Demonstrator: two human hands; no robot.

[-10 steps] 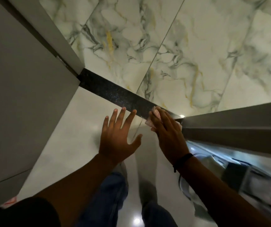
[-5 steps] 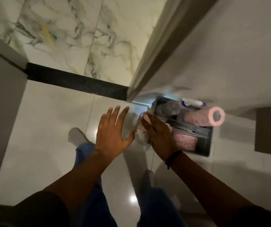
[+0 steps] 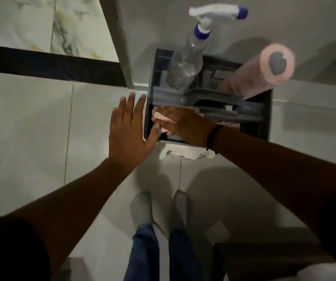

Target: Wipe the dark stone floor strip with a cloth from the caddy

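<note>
1. Since the earlier frame, half a second back, the view had swung right and closer over the caddy, and the dark stone floor strip (image 3: 47, 66) had slid to the upper left edge, well apart from both hands.
2. At left of centre the left hand (image 3: 129, 131) hovered flat over the pale floor (image 3: 27, 128) just beside the caddy's left wall, its fingers (image 3: 130, 106) spread wide and holding nothing.
3. Next came the dark grey caddy (image 3: 264, 118), standing on the floor against the wall, with a clear spray bottle (image 3: 185, 65) in its far left compartment.
4. Over the caddy's near compartment, the right hand (image 3: 185, 126) lay palm down on the pink cloth (image 3: 161, 116), fingers curled over it; whether they pinched it or merely pressed it could not be told.
5. The cloth looked thin, soft and light, so it would likely crumple and drape rather than keep a shape; a bunched grip across its middle seemed the safest hold.
6. At far right a pink roll (image 3: 264, 72) leaned out of the far compartment.
</note>
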